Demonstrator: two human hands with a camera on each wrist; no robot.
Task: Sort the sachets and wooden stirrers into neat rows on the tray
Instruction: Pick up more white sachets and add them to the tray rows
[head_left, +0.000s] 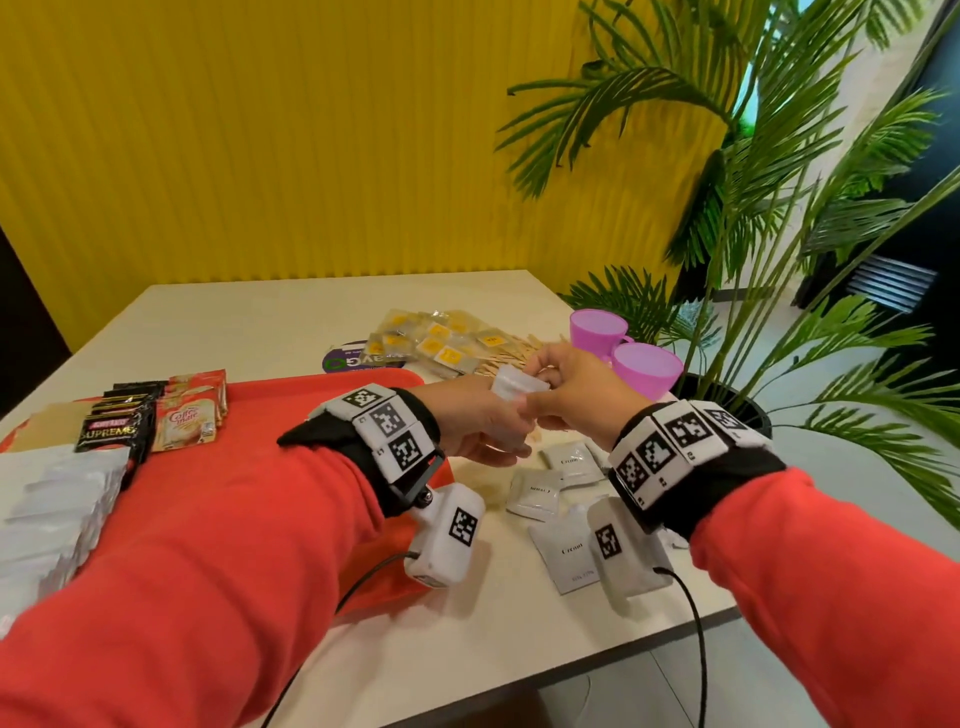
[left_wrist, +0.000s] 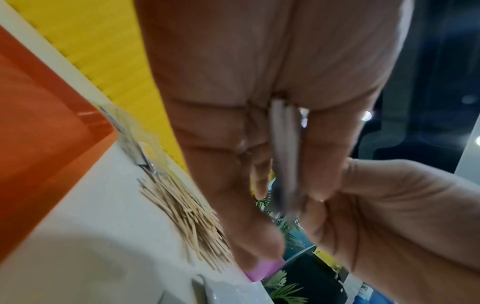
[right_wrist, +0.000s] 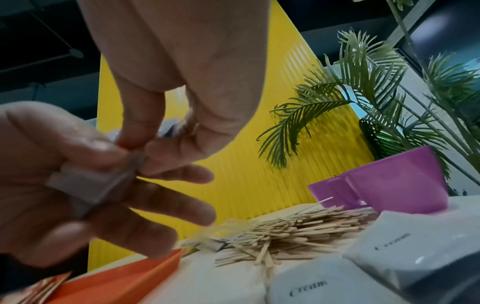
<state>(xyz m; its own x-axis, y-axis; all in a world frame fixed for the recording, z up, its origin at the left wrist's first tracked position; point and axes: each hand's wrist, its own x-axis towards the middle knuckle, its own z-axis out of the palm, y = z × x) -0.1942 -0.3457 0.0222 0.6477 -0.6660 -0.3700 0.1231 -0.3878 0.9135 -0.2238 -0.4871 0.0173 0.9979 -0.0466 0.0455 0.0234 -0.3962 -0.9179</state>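
Both hands meet above the table just right of the red tray (head_left: 270, 415). My left hand (head_left: 488, 423) grips a small stack of white sachets (head_left: 517, 387), seen edge-on between its fingers in the left wrist view (left_wrist: 284, 154). My right hand (head_left: 563, 397) pinches the top of the stack (right_wrist: 135, 158) with thumb and forefinger. On the tray's left lie rows of white sachets (head_left: 52, 499), black sachets (head_left: 109, 428) and Coffee-mate sachets (head_left: 187, 423). Loose white Cream sachets (head_left: 566, 462) lie on the table under my hands. A heap of wooden stirrers (right_wrist: 298, 230) lies beyond them.
Yellow-labelled sachets (head_left: 436, 340) are piled behind the tray. Two purple cups (head_left: 647, 366) stand at the table's right edge, with a potted palm (head_left: 753, 234) right behind them. A yellow wall closes the back. The table's front edge runs under my right forearm.
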